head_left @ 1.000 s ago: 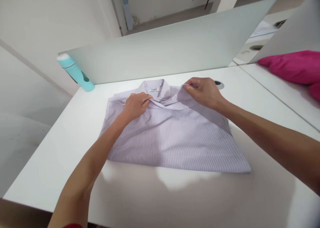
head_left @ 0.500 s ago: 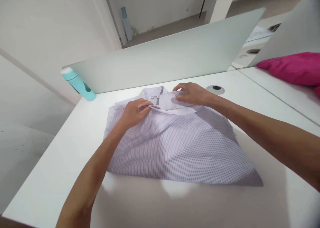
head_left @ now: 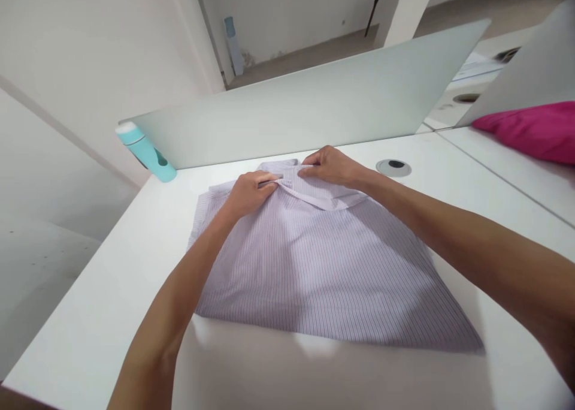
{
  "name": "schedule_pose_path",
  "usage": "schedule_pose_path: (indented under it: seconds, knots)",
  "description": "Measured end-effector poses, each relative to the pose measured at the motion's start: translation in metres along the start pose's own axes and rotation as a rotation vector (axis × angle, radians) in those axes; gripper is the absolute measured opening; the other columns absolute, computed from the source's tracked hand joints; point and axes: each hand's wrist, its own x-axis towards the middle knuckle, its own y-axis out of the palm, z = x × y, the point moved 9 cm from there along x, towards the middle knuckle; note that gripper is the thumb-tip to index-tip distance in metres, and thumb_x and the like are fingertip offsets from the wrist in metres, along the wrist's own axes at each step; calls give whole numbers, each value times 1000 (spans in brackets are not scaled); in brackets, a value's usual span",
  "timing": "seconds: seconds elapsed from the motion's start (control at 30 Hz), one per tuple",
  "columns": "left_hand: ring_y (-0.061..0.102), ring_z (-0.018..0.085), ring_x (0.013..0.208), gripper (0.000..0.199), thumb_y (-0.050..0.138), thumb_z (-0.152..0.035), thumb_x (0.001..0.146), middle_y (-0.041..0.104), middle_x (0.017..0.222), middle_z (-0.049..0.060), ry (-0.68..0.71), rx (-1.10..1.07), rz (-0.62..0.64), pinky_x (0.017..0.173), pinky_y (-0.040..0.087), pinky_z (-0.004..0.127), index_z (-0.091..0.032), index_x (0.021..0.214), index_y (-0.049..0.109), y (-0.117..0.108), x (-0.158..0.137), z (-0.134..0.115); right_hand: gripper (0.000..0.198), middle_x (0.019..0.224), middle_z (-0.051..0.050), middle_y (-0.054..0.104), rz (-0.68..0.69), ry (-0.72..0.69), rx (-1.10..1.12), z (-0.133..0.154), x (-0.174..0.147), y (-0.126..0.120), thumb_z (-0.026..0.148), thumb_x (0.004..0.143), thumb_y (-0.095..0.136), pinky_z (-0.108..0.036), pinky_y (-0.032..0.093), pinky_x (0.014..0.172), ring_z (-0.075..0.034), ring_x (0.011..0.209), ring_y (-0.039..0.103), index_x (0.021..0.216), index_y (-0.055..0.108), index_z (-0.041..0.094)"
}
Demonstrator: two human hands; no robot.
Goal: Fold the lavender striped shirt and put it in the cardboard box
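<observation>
A pale, finely striped shirt (head_left: 314, 272) lies spread on the white desk (head_left: 112, 278), its collar end toward the back panel. My left hand (head_left: 251, 194) is closed, pinching the cloth near the collar between thumb and fingers. To its right, my right hand (head_left: 330, 167) pinches the folded edge of the collar area. A flap of the shirt is lifted and folded between the two hands. The inside of the collar is mostly hidden under this cloth.
A turquoise bottle (head_left: 148, 152) with a white top stands at the back left corner. Behind the shirt rises a frosted panel (head_left: 291, 116). A round cable grommet (head_left: 394, 168) sits right of my right hand. Bright pink cloth (head_left: 534, 131) lies at the far right.
My right hand has moved left, and its fingers have closed on the collar cloth. My left hand has raised its edge slightly. The label inside the collar is now covered.
</observation>
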Motion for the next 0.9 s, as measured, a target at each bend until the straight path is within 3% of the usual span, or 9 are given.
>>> schedule_pose_path:
  seconds: [0.27, 0.4, 0.47, 0.57, 0.7, 0.8, 0.9]
  knots:
    - [65, 17, 89, 19, 53, -22, 90, 75, 96, 2, 23, -6, -43, 85, 49, 31, -21, 90, 72, -3, 12, 2, 20, 66, 0, 55, 159, -118, 168, 35, -15, 20, 38, 78, 69, -27, 33, 54, -12, 59, 44, 72, 66, 19]
    - [62, 15, 78, 25, 55, -21, 87, 72, 87, -1, -15, -30, -54, 81, 49, 30, -23, 107, 70, -1, 9, 9, 21, 65, 0, 52, 212, -114, 157, 45, -25, 26, 40, 80, 64, -27, 28, 54, -11, 57, 39, 77, 69, 19]
    - [63, 16, 83, 29, 53, -22, 89, 74, 92, 0, 7, -21, -50, 85, 49, 31, -24, 110, 72, 0, 7, 8, 26, 65, 1, 50, 204, -124, 119, 50, -30, 26, 45, 82, 63, -27, 27, 54, -11, 58, 37, 79, 69, 19]
    - [65, 18, 90, 26, 51, -22, 90, 74, 98, 3, 22, 22, -70, 88, 50, 33, -24, 97, 76, 0, 7, 7, 35, 66, 1, 46, 162, -144, 16, 55, -32, 29, 53, 81, 69, -27, 25, 55, -11, 60, 35, 73, 62, 19]
    - [66, 18, 91, 24, 52, -21, 90, 73, 97, 4, -16, 87, -94, 89, 50, 33, -22, 96, 76, 2, 8, 11, 37, 61, 2, 39, 53, -155, -111, 55, -26, 33, 39, 80, 69, -28, 24, 56, -10, 59, 33, 61, 45, 18]
    - [65, 23, 107, 26, 55, -24, 93, 72, 110, 8, -12, 197, -149, 99, 49, 39, -21, 112, 73, -3, 3, 10, 29, 60, 2, 39, 23, -137, -116, 53, -19, 33, 28, 83, 59, -28, 26, 57, -10, 58, 35, 60, 44, 18]
    - [57, 29, 128, 42, 60, -29, 94, 65, 133, 12, -35, 353, -185, 111, 42, 47, -21, 135, 64, -15, -13, 19, 28, 60, 1, 39, 43, -123, -76, 52, -14, 28, 27, 83, 60, -28, 26, 55, -11, 58, 36, 61, 46, 18]
